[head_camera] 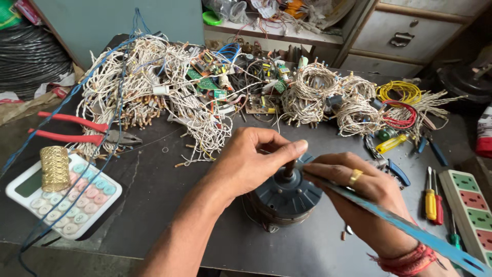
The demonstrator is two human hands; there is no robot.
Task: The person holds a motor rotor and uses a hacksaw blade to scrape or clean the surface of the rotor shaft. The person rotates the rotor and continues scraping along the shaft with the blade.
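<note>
A round dark blue-grey motor [285, 199] with a short brown shaft pointing up sits on the dark worktable [169, 190]. My left hand [253, 159] rests over its top left, fingers curled, thumb reaching toward the shaft; what it grips is hidden. My right hand [359, 190], with a gold ring and red wrist threads, holds a long thin blue blade [400, 220] whose tip lies at the shaft beside my left thumb.
Tangled white wires [154, 87] and small circuit boards cover the table's back. Red-handled pliers [82, 131] lie at the left above a calculator [66, 197] bearing a brass wire spool [55, 168]. Screwdrivers [432, 197] and a power strip [471, 210] sit at the right.
</note>
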